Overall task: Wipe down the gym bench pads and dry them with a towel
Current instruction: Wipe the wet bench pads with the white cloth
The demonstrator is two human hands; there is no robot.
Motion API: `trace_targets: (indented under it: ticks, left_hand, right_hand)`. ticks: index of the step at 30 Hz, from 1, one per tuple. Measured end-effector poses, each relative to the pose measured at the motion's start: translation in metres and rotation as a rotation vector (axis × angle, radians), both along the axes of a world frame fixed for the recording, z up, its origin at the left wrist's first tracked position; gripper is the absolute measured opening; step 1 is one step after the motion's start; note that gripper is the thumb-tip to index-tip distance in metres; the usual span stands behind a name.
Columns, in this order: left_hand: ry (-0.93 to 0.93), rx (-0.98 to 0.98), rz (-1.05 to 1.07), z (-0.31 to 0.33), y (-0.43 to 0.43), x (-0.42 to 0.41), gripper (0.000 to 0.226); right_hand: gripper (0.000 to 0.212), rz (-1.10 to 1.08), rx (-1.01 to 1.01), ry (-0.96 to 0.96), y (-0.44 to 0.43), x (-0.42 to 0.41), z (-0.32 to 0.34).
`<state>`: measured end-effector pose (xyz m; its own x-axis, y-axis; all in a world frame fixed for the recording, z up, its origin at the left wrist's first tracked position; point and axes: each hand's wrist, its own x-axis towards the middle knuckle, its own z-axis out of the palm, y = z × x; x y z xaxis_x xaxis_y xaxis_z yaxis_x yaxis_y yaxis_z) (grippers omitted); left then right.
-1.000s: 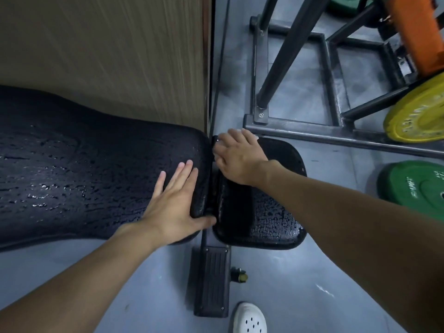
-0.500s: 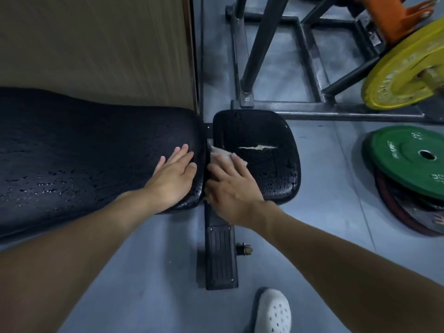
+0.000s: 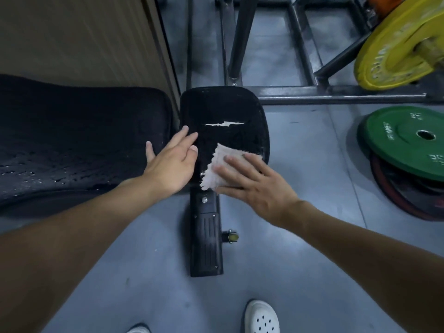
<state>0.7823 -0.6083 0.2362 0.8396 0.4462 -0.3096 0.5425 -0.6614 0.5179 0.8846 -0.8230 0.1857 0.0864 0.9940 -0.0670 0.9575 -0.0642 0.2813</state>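
The long black back pad (image 3: 79, 140) runs off to the left, wet with droplets near its front edge. The small black seat pad (image 3: 223, 109) sits right of it and has a white tear across its middle. My right hand (image 3: 257, 183) presses a pale cloth (image 3: 219, 164) flat on the seat pad's near right corner, fingers straight. My left hand (image 3: 173, 162) lies open across the gap between the two pads, fingertips on the seat pad's left edge.
The bench's black foot (image 3: 206, 239) sticks out toward me on the grey floor. A wood-grain panel (image 3: 79, 37) stands behind the back pad. A steel rack frame (image 3: 300, 94) lies beyond the seat. Yellow plate (image 3: 394, 49) and green plate (image 3: 406, 143) are at right. White shoe (image 3: 262, 317) is below.
My right hand slid with the cloth from the seat pad's left edge to its near right corner. My left hand shifted right off the back pad's end toward the seat pad.
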Motion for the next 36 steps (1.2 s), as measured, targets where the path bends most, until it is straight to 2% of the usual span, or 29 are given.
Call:
trace_targets:
  ticks: [3, 7, 10, 13, 15, 19, 22, 31, 36]
  left_hand:
    - [0.024, 0.008, 0.038, 0.001, -0.007, 0.005, 0.048]
    - [0.057, -0.004, 0.032, 0.007, -0.005, 0.008, 0.048]
    - [0.082, 0.008, 0.011, 0.008, -0.001, 0.011, 0.048]
    - [0.087, 0.028, -0.021, 0.007, 0.005, 0.011, 0.049]
    - [0.093, 0.05, -0.048, 0.007, 0.008, 0.011, 0.056]
    - [0.077, 0.06, -0.048, 0.006, 0.009, 0.013, 0.06]
    - [0.071, 0.054, -0.061, 0.006, 0.01, 0.012, 0.059]
    - [0.049, -0.006, -0.084, 0.007, 0.016, 0.009, 0.058]
    - [0.071, -0.076, -0.068, 0.014, 0.02, 0.008, 0.067]
  right_hand:
    - [0.071, -0.056, 0.081, 0.138, -0.023, 0.014, 0.001]
    - [0.06, -0.277, 0.249, 0.393, -0.009, 0.001, 0.005]
    - [0.054, -0.41, 0.215, 0.383, 0.027, 0.007, 0.01]
    - [0.069, -0.594, 0.206, 0.401, 0.069, 0.038, 0.013]
    - [0.07, -0.67, 0.18, 0.399, 0.086, 0.05, 0.012]
    - [0.062, -0.575, 0.206, 0.395, 0.062, 0.016, 0.017]
    - [0.061, -0.482, 0.133, 0.391, 0.04, 0.004, 0.015]
    - [0.067, -0.716, 0.106, 0.402, 0.129, 0.062, 0.018]
    - [0.072, -0.627, 0.163, 0.406, 0.118, 0.035, 0.017]
